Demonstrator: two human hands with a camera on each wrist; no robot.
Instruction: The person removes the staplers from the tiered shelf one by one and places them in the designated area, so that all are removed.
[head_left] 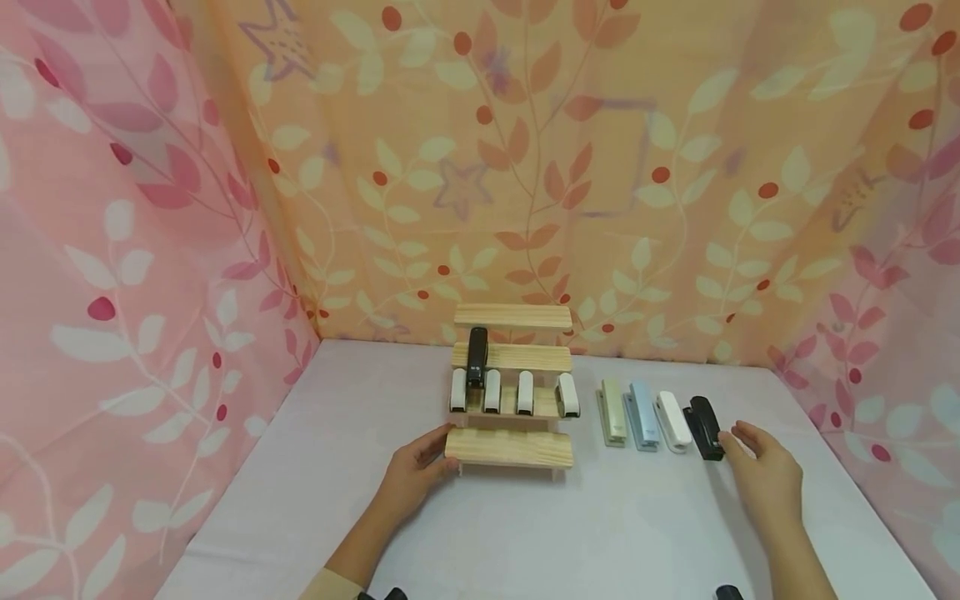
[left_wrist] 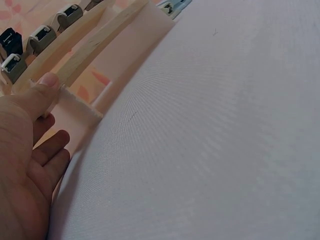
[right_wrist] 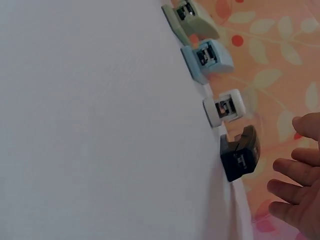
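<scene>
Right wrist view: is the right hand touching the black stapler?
No, patterned cloth shows in the gap between the right hand and the black stapler.

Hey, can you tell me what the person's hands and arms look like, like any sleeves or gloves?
Both the left hand and right hand are bare, with no gloves or rings visible. A plain beige sleeve covers part of the left forearm; no sleeve shows on the right forearm within view.
</scene>
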